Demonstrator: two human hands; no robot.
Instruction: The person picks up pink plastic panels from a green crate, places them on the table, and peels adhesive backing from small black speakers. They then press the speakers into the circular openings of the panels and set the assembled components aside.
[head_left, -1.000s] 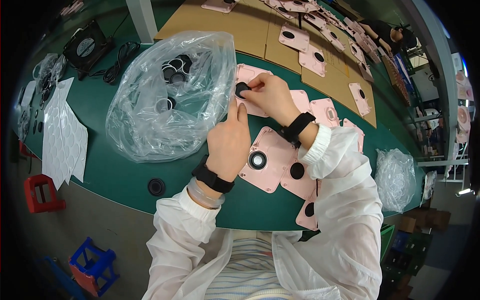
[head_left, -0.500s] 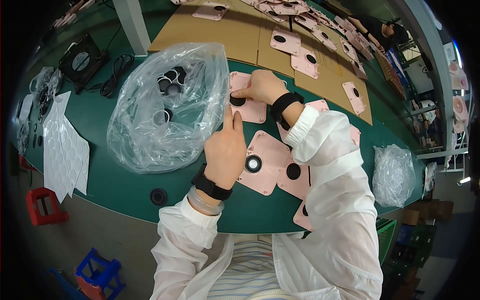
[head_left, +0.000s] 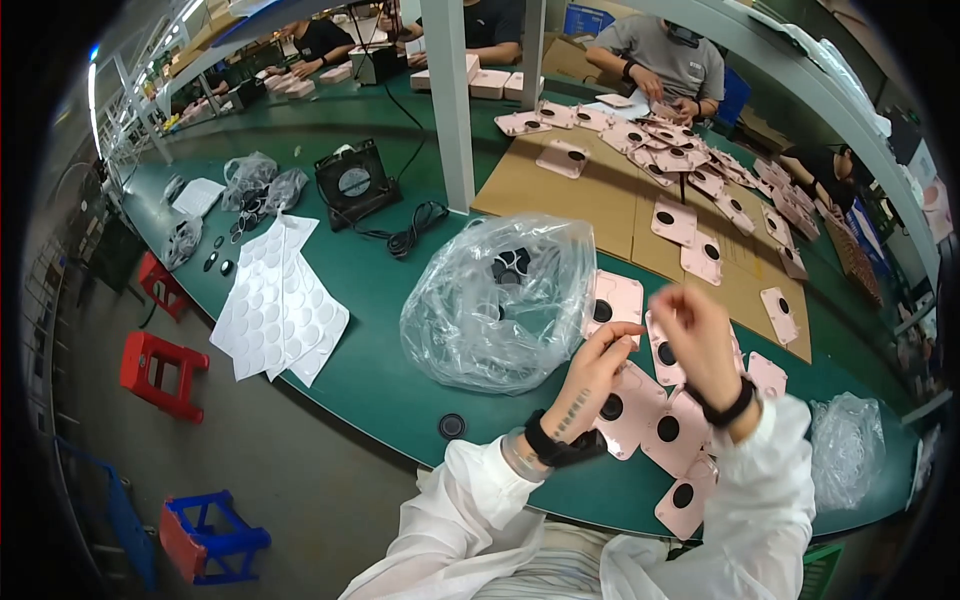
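My left hand is raised over the pink panels, its thumb and index finger drawn together in a pinch. Close to it on the right, my right hand is held with curled fingers, slightly blurred. Whatever either hand holds, if anything, is too small to make out. Beneath and around the hands lie several flat pink panels with round black pieces, among them a front panel and a panel beside the bag. Left of my hands stands an open clear plastic bag with black round parts inside. One loose black disc lies near the table edge.
Brown cardboard carries more pink panels. White sheets of round stickers, a black fan unit and a coiled cable lie left. A crumpled clear bag lies right. A co-worker sits across; red stools stand left.
My view has swung left and up, so the scene sits further right and lower. Both hands have lifted off the panel by the bag and come together above the nearer panels.
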